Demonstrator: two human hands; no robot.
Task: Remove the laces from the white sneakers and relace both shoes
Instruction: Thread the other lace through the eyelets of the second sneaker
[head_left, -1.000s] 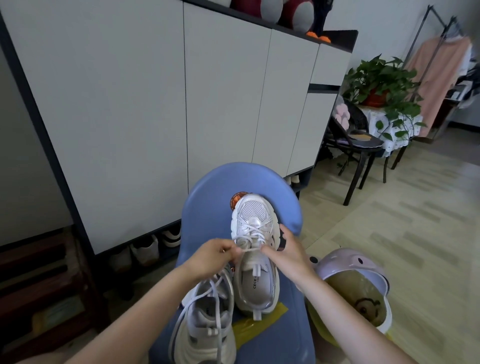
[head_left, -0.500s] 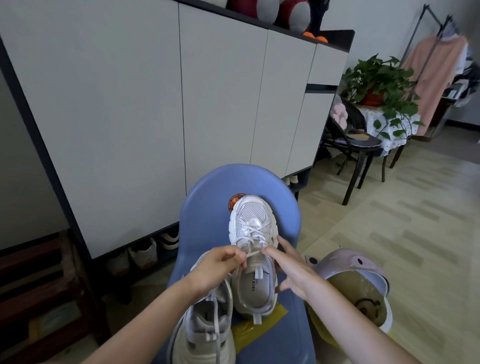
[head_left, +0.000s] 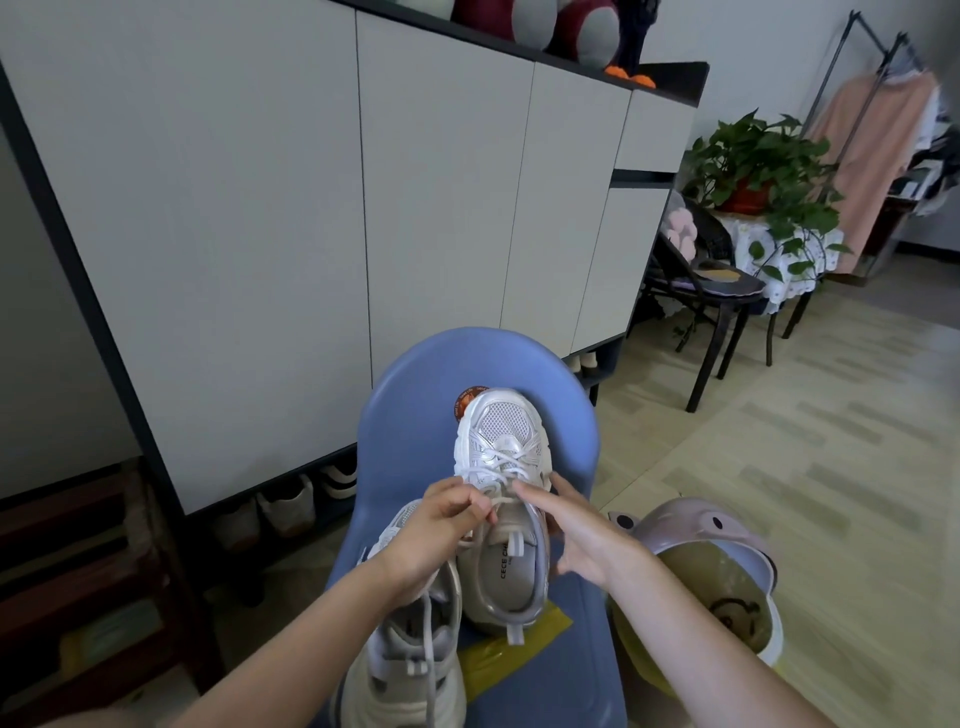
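Head view, left hand: the left hand (head_left: 441, 525) has its fingers curled, pinching the lace (head_left: 496, 467) of the far sneaker (head_left: 506, 499) at the top of the lacing.
Head view, right hand: the right hand (head_left: 576, 535) lies open, forefinger stretched out to touch the same lace just beside the left fingertips; the other fingers rest along the shoe's right side.
Far sneaker: toe pointing away from the pinch, heel toward the person, lying on the blue chair (head_left: 415, 415); its lower crossings are laced.
Near sneaker: the second sneaker (head_left: 410, 654) lies below the left wrist, touching the first shoe's left side, a loose lace (head_left: 428, 649) trailing down over it.
Under the shoes: a yellow wrapper (head_left: 498, 660) shows beneath the far sneaker's heel.
Right of the open hand: a pink helmet (head_left: 701, 525) sits near the chair.
Beyond the grip: white cabinet (head_left: 260, 208).
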